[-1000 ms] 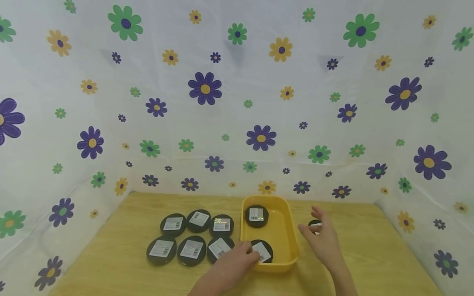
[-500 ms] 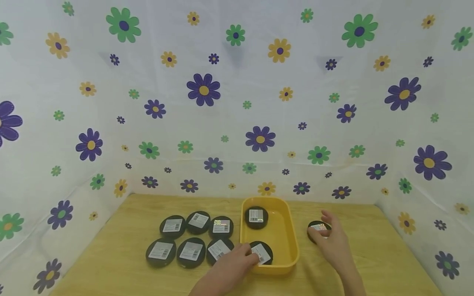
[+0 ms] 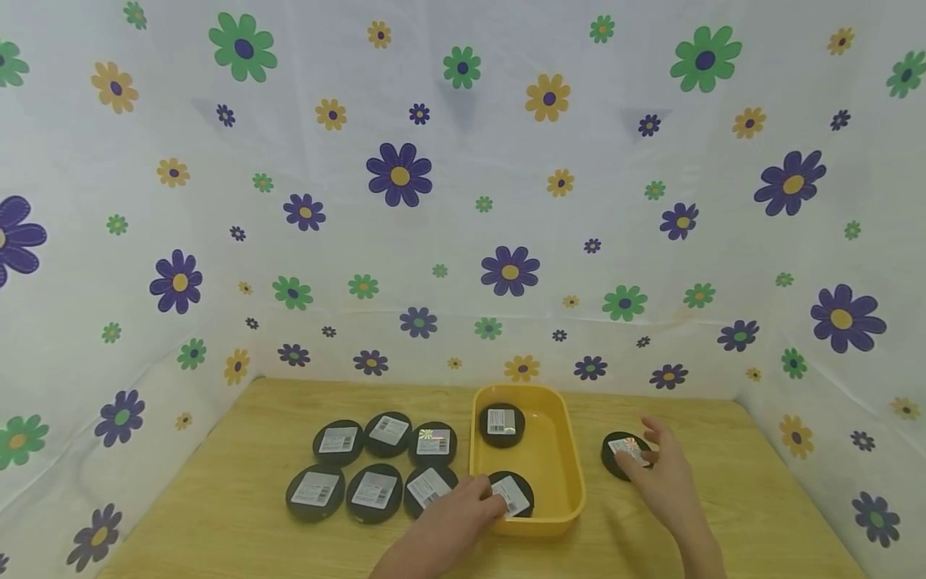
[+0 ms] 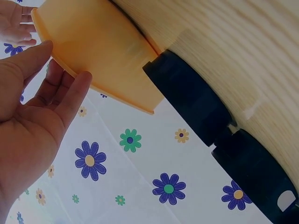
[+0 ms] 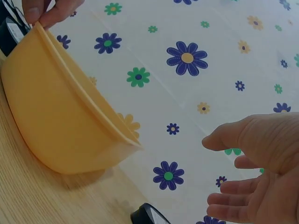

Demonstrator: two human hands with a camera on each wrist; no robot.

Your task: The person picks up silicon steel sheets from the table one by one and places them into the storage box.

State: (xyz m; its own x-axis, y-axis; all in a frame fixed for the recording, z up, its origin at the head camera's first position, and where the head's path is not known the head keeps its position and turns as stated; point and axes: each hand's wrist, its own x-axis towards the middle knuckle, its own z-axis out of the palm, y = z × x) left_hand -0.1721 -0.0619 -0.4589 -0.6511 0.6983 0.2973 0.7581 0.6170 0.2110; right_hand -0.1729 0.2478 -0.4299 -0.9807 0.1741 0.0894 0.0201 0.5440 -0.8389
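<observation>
My left hand point(image 3: 456, 521) pinches the left rim of a yellow plastic bin point(image 3: 577, 482) between thumb and fingers; the right wrist view shows this hold too. Inside the bin lie two flat round black containers with white labels, one at the back point(image 3: 501, 438) and one at the front point(image 3: 522, 486). To the right of the bin, my right hand point(image 3: 661, 474) hovers over another labelled black round container point(image 3: 620, 462). Its fingers are spread and hold nothing; in the right wrist view this right hand point(image 5: 254, 172) is apart from the container point(image 5: 145, 215).
Left of the bin, several more black round containers point(image 3: 374, 492) stand in two rows on the wooden table point(image 3: 217, 482), label up. A white cloth point(image 3: 463, 233) printed with flowers encloses the back and sides.
My right hand has moved right, away from the bin's edge, to over the lone container, which was mostly covered by the hand before. The left hand has stayed on the bin's rim.
</observation>
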